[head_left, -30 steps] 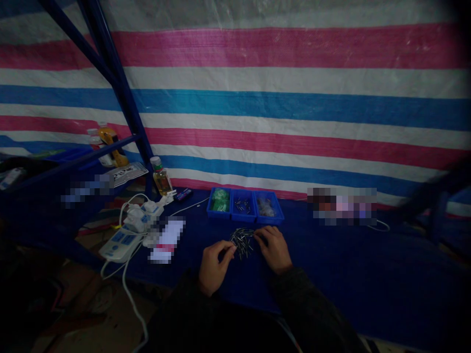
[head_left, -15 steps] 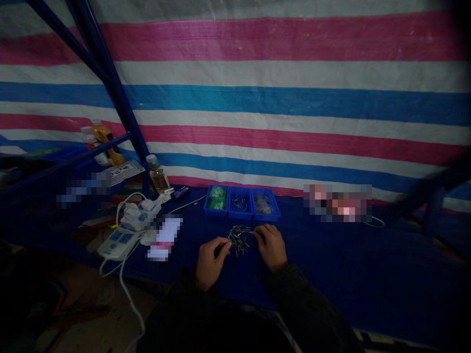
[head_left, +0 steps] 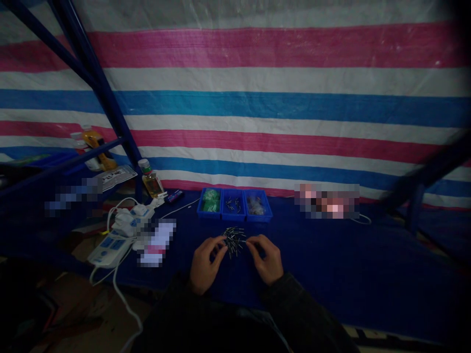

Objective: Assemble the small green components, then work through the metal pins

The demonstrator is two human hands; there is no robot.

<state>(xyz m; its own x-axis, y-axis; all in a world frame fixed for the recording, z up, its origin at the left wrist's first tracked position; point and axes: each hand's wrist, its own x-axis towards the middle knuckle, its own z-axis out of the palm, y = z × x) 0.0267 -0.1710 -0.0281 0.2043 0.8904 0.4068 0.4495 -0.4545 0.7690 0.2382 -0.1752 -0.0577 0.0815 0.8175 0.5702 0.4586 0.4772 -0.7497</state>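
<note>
A pile of thin, dark and silvery metal rods (head_left: pixel 234 241) lies on the blue table, between my two hands. My left hand (head_left: pixel 206 264) is at the pile's left edge, thumb and forefinger pinched together; what is between them, if anything, I cannot make out. At the right edge my right hand (head_left: pixel 265 259) is closed in a pinch, and a short rod end shows at its fingertips. Just behind the pile stand three joined blue bins: one with green packets (head_left: pixel 211 201), one with a few metal rods (head_left: pixel 233 203), one with clear plastic pieces (head_left: pixel 256 205).
To the left lie a white power strip (head_left: pixel 110 249) with plugs and cables, and a blurred-out phone-like object (head_left: pixel 158 242). A bottle (head_left: pixel 150 179) stands behind them by a blue frame post (head_left: pixel 114 113). A pixelated object (head_left: pixel 327 202) with a white cord sits at the back right.
The view has shifted slightly, so the table things appear farther left. My right hand has come lower beside the pile, still pinched; my left hand stays at the pile's left edge.
</note>
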